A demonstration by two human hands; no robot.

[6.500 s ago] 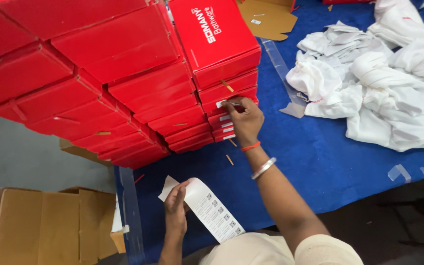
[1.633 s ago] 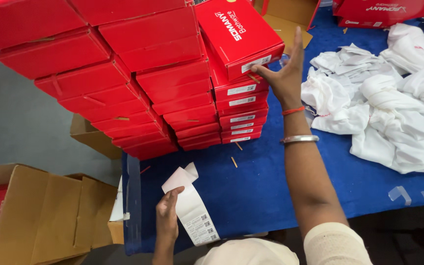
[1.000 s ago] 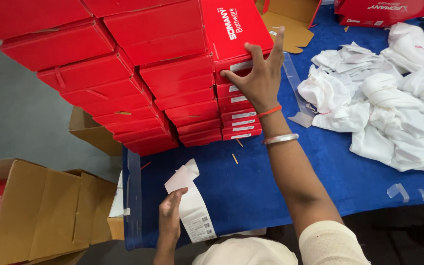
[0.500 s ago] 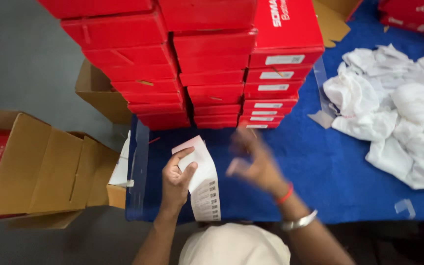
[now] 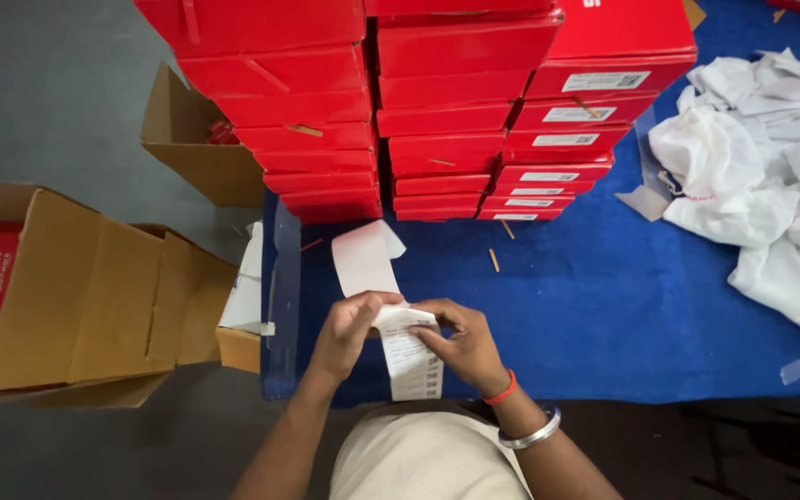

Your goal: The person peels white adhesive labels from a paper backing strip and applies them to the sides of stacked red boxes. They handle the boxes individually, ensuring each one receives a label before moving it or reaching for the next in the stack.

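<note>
Peeling at a long white label strip (image 5: 398, 326) low in the middle of the frame, both hands meet on it: the left hand (image 5: 349, 331) is pinched on its left edge, the right hand (image 5: 460, 344) pinched on a label at the right edge. The strip's long axis runs away from the body, its curled blank end toward the red boxes (image 5: 474, 111) stacked at the top. It hangs just over the blue worktop (image 5: 604, 306), with white cloths (image 5: 761, 176) at the right and open cardboard cartons (image 5: 94, 296) at left
</note>
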